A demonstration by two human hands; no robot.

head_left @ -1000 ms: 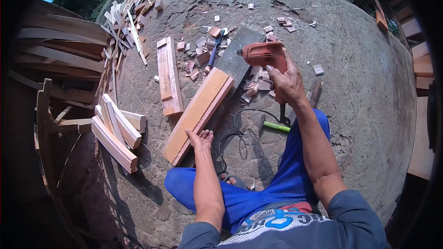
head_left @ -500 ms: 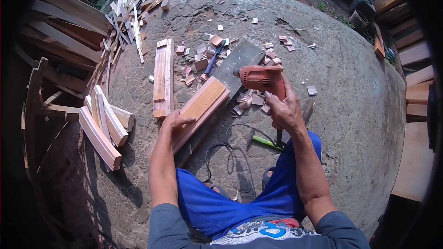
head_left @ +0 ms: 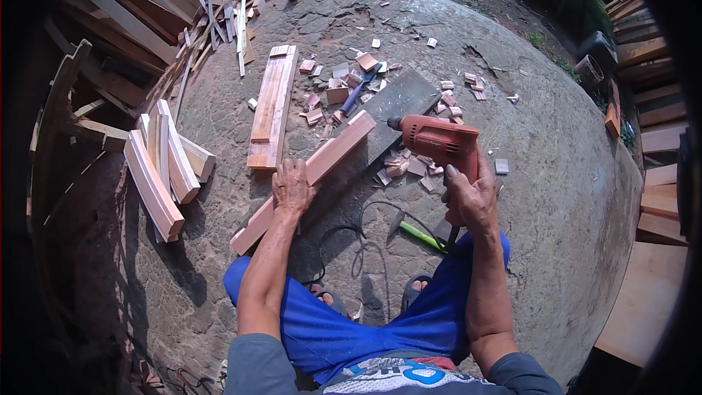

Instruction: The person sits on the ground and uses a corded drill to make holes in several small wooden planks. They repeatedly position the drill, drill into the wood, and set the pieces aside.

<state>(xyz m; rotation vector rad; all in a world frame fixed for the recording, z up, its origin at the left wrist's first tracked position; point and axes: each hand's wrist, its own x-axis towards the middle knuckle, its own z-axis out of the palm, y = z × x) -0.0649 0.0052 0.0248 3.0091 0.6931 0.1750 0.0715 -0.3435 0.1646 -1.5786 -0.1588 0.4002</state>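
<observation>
In my right hand [head_left: 472,194] is an orange-red power drill [head_left: 441,140], held by its handle, chuck toward the left. The drill's tip is close to the upper end of a reddish wooden piece [head_left: 338,150], and I cannot tell whether it touches. My left hand [head_left: 293,189] is closed over the middle of that piece, which slants from my left knee up to the right with a narrow side upward. Its upper end lies over a dark flat board [head_left: 398,99]. A chisel-like tool with a blue handle [head_left: 352,99] lies just beyond, among wood offcuts [head_left: 337,95].
Left of the work lies a stepped wooden piece [head_left: 272,106]; several curved pieces [head_left: 157,183] are stacked farther left. A green-handled hammer [head_left: 420,235] and a black cable [head_left: 344,230] lie between my feet. Wood strips [head_left: 227,7] pile up at the far left.
The wooden piece has been turned from its broad face onto its side. My left hand has shifted over its top, and the drill has moved a little right. The whole view has shifted slightly.
</observation>
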